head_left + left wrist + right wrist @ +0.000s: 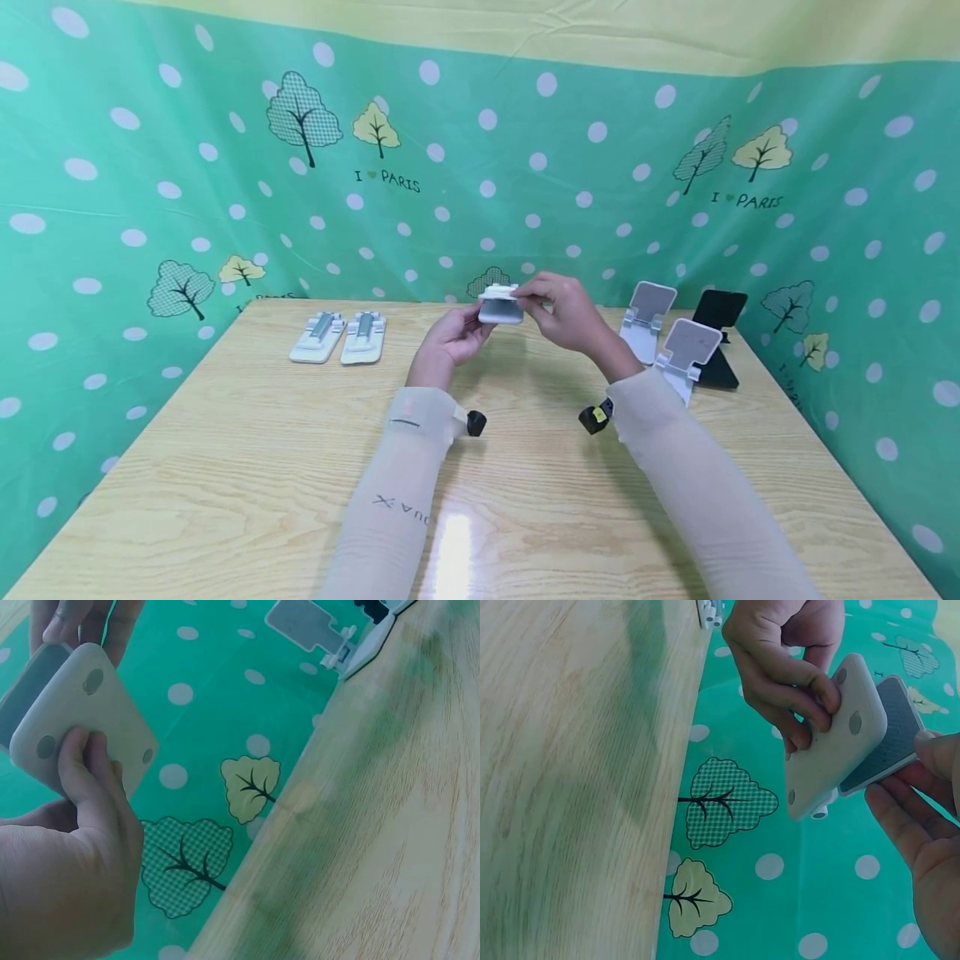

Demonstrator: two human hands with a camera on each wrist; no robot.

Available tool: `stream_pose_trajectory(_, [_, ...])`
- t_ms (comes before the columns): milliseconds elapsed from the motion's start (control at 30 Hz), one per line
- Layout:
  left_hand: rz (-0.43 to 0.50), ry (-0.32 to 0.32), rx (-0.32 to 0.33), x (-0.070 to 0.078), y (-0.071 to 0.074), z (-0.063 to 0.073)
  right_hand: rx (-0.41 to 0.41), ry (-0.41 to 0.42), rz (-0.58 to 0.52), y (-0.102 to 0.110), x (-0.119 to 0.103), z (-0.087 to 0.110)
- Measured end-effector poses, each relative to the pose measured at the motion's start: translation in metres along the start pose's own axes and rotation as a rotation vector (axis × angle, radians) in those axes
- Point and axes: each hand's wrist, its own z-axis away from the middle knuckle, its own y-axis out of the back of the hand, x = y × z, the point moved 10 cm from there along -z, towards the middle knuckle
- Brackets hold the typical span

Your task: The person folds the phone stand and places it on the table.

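A white folding phone stand (pixel 501 312) is held up above the far part of the table, between both hands. My left hand (pixel 457 335) grips its base, fingers against the underside with its round grey pads, as the left wrist view shows at the base (pixel 90 712). My right hand (pixel 566 312) pinches the edge of the hinged plate with its grey facing (pixel 889 735) between thumb and fingers. Plate and base stand apart at an angle, joined at a hinge (pixel 823 806) partly hidden behind the base.
Two folded white phone stands (pixel 317 337) (pixel 364 337) lie at the table's far left. Far right are two unfolded white stands (pixel 648 312) (pixel 688 346) and an unfolded black one (pixel 720 310). A polka-dot curtain (pixel 487 158) hangs behind the wooden table (pixel 225 467).
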Motion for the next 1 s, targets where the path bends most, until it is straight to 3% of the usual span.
stream_pose_trajectory(767, [0.015,-0.011,0.026,0.002,0.004,0.000,-0.074,0.015,0.030,-0.011,-0.004,0.008])
stream_pose_trajectory(1000, [-0.029,-0.027,0.029,0.003,0.004,0.000,-0.078,0.073,0.064,-0.013,-0.006,0.009])
